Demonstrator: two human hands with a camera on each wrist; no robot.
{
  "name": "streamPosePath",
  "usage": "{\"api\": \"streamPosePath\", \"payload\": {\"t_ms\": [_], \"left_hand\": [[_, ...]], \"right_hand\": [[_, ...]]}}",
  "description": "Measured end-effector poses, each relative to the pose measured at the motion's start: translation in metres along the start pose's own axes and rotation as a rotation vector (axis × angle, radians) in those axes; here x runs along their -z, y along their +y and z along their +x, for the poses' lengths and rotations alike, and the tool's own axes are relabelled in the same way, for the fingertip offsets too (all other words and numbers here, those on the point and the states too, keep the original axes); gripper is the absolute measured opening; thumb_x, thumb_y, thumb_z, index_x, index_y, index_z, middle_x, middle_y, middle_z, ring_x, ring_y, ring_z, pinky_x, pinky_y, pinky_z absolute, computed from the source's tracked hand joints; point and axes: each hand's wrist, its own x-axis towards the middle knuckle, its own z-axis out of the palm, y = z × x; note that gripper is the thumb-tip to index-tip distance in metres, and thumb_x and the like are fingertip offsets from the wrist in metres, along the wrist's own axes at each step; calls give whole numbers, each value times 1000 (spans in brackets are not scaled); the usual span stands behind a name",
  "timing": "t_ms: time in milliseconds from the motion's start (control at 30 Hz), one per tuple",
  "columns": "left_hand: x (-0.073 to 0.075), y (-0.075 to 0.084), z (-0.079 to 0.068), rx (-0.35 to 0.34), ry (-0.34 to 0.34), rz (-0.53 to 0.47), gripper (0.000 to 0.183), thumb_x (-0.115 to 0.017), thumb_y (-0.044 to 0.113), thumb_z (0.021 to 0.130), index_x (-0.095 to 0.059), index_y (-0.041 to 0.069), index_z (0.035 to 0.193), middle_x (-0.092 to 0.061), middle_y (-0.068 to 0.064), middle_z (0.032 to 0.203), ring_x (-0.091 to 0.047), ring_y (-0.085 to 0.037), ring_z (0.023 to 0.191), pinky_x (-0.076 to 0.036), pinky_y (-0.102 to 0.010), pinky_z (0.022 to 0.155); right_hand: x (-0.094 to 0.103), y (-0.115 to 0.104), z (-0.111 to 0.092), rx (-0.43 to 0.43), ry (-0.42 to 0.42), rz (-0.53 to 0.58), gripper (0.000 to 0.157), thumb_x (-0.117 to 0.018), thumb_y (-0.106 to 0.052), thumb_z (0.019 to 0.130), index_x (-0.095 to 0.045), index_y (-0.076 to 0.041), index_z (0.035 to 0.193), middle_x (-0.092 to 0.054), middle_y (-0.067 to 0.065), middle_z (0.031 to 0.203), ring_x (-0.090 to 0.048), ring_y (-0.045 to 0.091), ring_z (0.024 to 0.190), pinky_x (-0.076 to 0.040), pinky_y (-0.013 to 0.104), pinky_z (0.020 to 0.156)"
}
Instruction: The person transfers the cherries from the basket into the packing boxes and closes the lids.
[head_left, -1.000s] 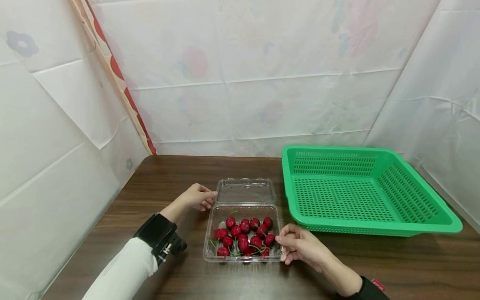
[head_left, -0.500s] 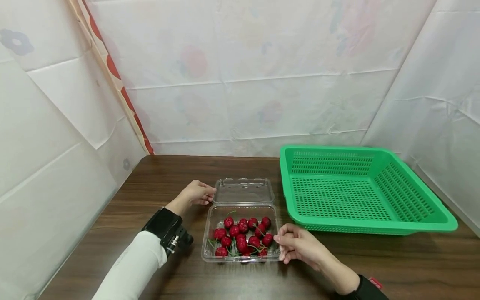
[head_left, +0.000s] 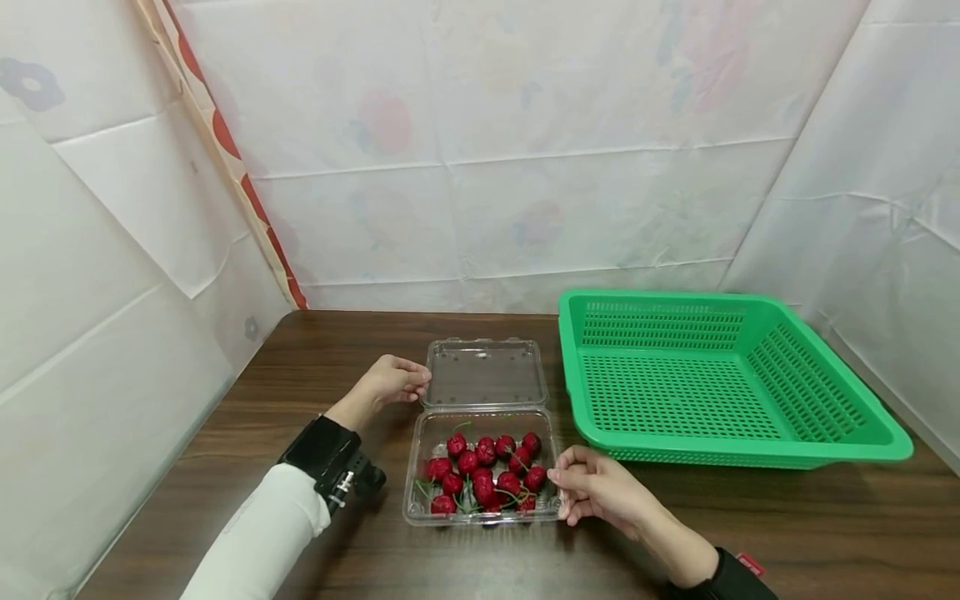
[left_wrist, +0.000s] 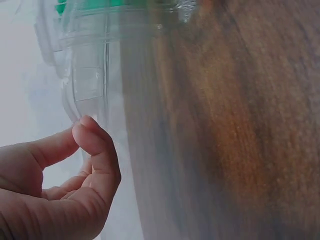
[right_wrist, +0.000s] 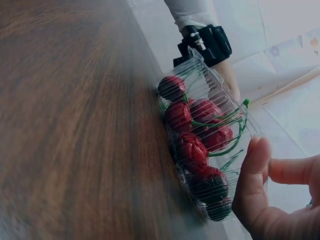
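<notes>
A clear plastic clamshell box (head_left: 417, 492) lies on the table with its lid (head_left: 486, 372) swung back from the hinge. Dark red cherries (head_left: 483, 483) with green stems fill the bottom half; they show through the ribbed wall in the right wrist view. My left hand (head_left: 390, 380) pinches the lid's left edge between thumb and forefinger, which the left wrist view shows closely. At the box's front right corner my right hand (head_left: 600, 490) pinches the rim with thumb and forefinger. Some fingertips of the right hand are hidden behind the box wall.
A green plastic basket (head_left: 738, 454) with slotted sides stands just right of the box. The dark wooden table (head_left: 360, 542) runs back to a white patterned sheet (head_left: 480, 167) hung behind and at both sides.
The lid has risen slightly at its far edge, with my left hand moving a little up along its left side. My right hand keeps its grip on the box corner.
</notes>
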Motion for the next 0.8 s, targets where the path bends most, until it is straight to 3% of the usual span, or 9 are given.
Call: {"api": "streamPosePath", "payload": {"t_ms": [200,500,800], "left_hand": [[2,4,-8,-95,22,18,22,-53,-2,86,-47,-15,103,-54,-4,66,-52,-10,57,-44,-20,51],[6,7,-23,-381,25,185,16,-56,-2,84,-49,-13,93,-57,-12,72,-56,-14,59,-50,-35,56],[8,10,-41,-549,8,266,12,-59,-1,83,-50,-6,89,-55,-14,76,-59,-25,68,-49,-44,61]], "right_hand": [[1,0,0,-2,9,-10,24,-56,-15,87,-38,-1,95,-48,4,66,-56,15,57,-47,25,53],[1,-1,-1,-12,22,-20,27,-57,-17,87,-38,0,96,-47,5,66,-56,15,57,-47,26,53],[1,-2,-2,-15,30,-24,28,-57,-17,86,-38,0,96,-47,4,65,-56,15,56,-47,26,53]]}}
